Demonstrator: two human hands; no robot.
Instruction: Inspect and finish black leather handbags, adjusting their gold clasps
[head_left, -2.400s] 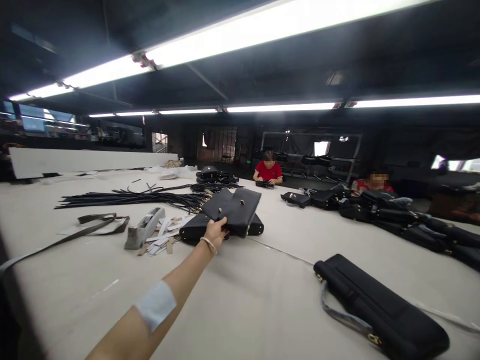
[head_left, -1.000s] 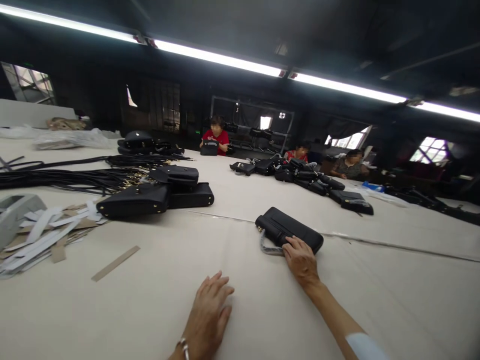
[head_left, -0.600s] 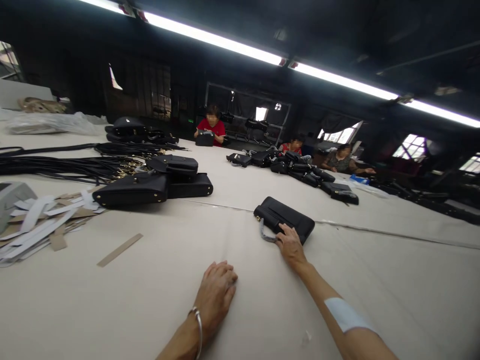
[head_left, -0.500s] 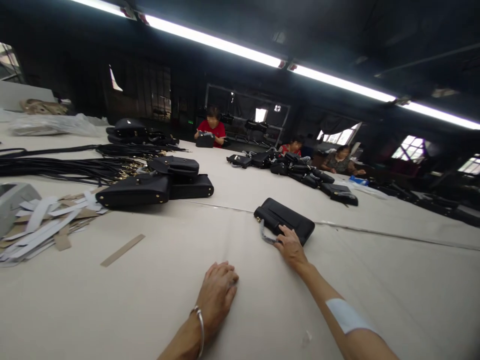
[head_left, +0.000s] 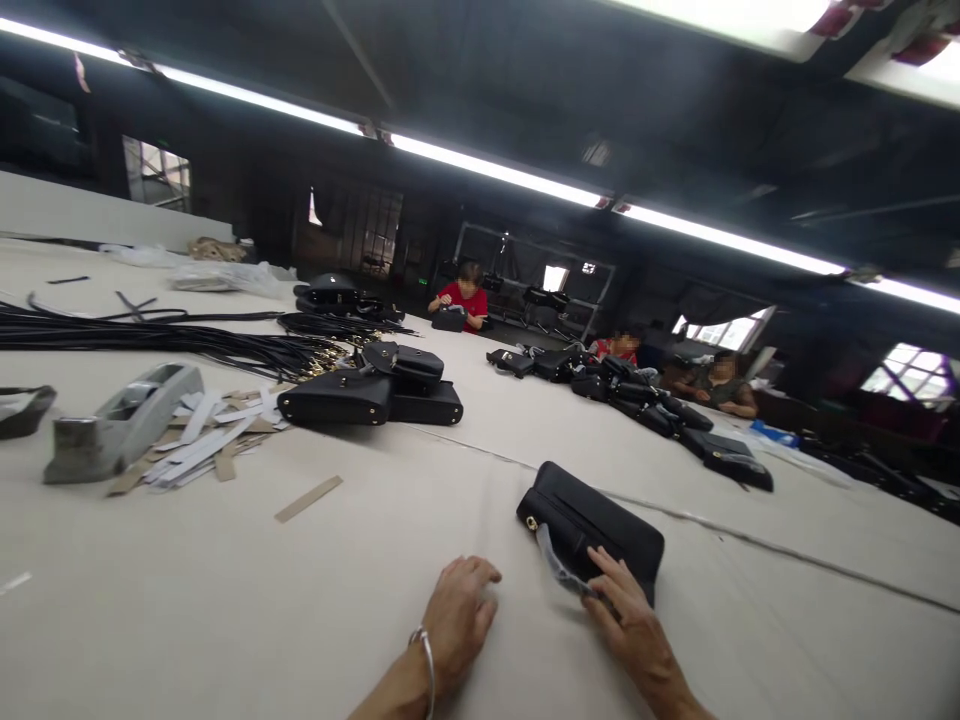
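Note:
A black bag (head_left: 592, 520) lies on the pale table (head_left: 360, 600), right of the middle, with a gold ring at its left end and a handle wrapped in clear plastic (head_left: 555, 560) along its near side. My right hand (head_left: 630, 625) rests at the bag's near edge, fingers spread over its front and the wrapped handle. To the left, my left hand (head_left: 461, 615) is just above or on the table, fingers slightly bent and apart, holding nothing. A silver bangle (head_left: 424, 650) circles the left wrist.
Black bags (head_left: 337, 398), dark straps (head_left: 172, 335), a tape dispenser (head_left: 124, 420) and paper strips (head_left: 202, 440) lie at the left. More black bags (head_left: 645, 400) are piled at the far right. Several people sit beyond the table.
The view has turned left, bringing the tape dispenser fully in. The bag appears nearer and lower, with my right hand still at it. My left hand's fingers have spread a little.

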